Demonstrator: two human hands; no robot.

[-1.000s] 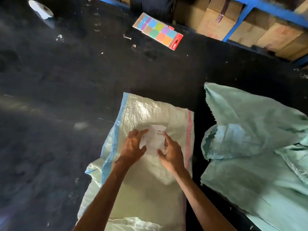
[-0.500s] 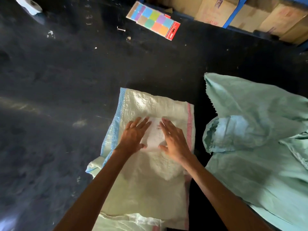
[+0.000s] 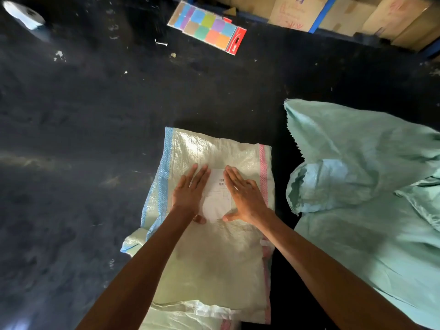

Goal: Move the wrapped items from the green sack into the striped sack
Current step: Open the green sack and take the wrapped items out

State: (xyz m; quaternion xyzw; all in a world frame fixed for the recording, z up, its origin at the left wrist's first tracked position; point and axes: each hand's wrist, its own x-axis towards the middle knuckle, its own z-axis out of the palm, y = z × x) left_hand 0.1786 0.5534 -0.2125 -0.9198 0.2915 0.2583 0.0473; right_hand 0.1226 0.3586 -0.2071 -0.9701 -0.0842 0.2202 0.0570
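We see the dark floor (image 3: 83,139) with the green sack (image 3: 371,186) crumpled at the right, just beside the striped sack (image 3: 214,258) lying flat in the middle. On the striped sack rests a white wrapped item (image 3: 217,198), with our left hand (image 3: 189,195) and right hand (image 3: 245,195) pressed flat and fingers spread along its sides. Far off lie cardboard boxes (image 3: 357,15) and a coloured card (image 3: 207,27).

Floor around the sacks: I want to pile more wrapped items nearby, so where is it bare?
Widest bare floor lies left of the striped sack. More beyond it, short of the coloured card. Only a narrow strip separates it from the green sack; both hands press a white label there.
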